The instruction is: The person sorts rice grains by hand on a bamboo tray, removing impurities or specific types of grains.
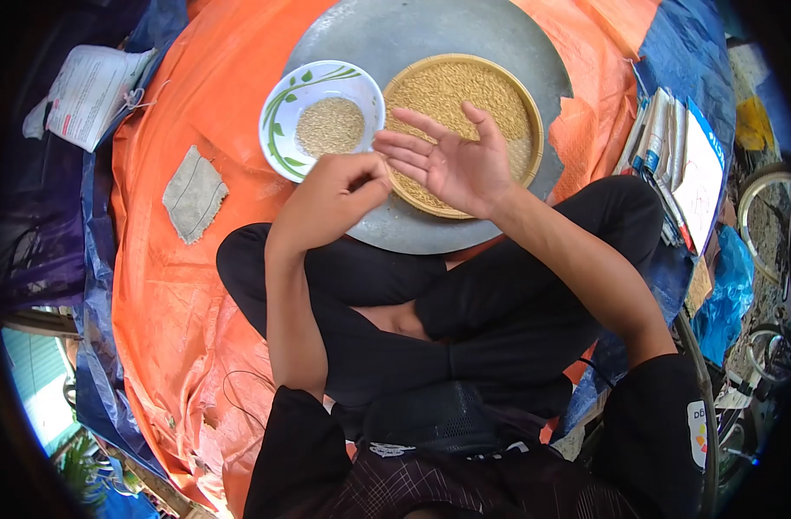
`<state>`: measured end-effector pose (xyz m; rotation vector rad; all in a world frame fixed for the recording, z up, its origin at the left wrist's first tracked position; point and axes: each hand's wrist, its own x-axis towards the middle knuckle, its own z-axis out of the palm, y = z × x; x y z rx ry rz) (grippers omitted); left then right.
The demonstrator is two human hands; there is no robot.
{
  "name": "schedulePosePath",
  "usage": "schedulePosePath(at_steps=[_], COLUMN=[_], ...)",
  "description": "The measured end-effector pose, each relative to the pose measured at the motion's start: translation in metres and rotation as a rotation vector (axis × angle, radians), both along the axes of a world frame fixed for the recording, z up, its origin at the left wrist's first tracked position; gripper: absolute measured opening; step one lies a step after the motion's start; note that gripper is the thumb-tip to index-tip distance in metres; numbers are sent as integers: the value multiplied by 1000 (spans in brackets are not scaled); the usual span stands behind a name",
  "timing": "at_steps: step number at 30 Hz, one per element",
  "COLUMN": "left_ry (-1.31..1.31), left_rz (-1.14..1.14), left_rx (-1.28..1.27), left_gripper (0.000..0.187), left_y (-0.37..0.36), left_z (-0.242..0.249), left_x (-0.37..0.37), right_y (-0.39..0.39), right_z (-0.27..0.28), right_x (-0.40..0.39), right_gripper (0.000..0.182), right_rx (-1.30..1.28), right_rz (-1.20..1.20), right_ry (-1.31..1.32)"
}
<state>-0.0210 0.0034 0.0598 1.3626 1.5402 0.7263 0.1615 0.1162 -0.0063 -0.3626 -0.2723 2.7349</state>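
Observation:
My left hand [330,199] is closed, thumb against curled fingers. Whatever it may hold is hidden. Its fingertips are close to those of my right hand [456,164], which is turned palm up with the fingers spread and the thumb pointing away from me. Beneath the right hand is a round woven basket [535,130] of golden-tan grains [456,82]. Beyond my left hand stands a white bowl [330,76] with green leaf patterns, holding paler grains [330,127]. Bowl and basket rest on a round grey metal sheet [395,233].
An orange tarp [196,294] spreads under my crossed legs [499,337]. A grey scrap [194,195] lies on it at left. Folded sacks [681,164] lie at right, near a blue plastic bag [731,294]. A printed white bag [97,91] is at upper left.

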Motion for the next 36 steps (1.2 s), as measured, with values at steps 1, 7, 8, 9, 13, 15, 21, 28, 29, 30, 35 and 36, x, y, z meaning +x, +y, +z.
schedulePosePath(at_steps=[1, 7, 8, 9, 13, 15, 21, 28, 29, 30, 35, 36], left_ry=[142, 496, 487, 482, 594, 662, 609, 465, 447, 429, 303, 256], left_rz=[-74, -26, -7, 8, -54, -156, -156, -70, -72, -79, 22, 70], left_rx=[-45, 150, 224, 298, 304, 263, 332, 289, 265, 243, 183, 182], left_gripper=[21, 17, 17, 18, 14, 9, 13, 15, 15, 16, 16, 16], left_y=[-2, 14, 18, 23, 30, 29, 29, 34, 34, 35, 40, 40], left_z=[-1, -89, -103, -115, -132, -136, -141, -115, -109, -104, -89, -85], left_x=[-1, 26, 35, 41, 56, 57, 60, 55, 54, 54, 49, 47], right_y=[5, 23, 25, 26, 29, 29, 53, 60, 61, 61, 65, 64], right_z=[-3, 11, 20, 27, 33, 38, 30, 10, 8, 6, 4, 7], right_x=[3, -35, -55, -76, -144, -157, -84, 27, 30, 33, 12, 15], right_gripper=[85, 83, 81, 78, 62, 58, 43, 36, 34, 33, 23, 22], right_rx=[70, 354, 433, 509, 1184, 1430, 1543, 1582, 1639, 1693, 2096, 2019], right_rz=[-22, -73, -23, 24, -67, -185, -198, -116, -125, -136, -315, -279], right_ry=[-55, -221, -163, -101, -385, -510, -631, -850, -912, -983, -989, -970])
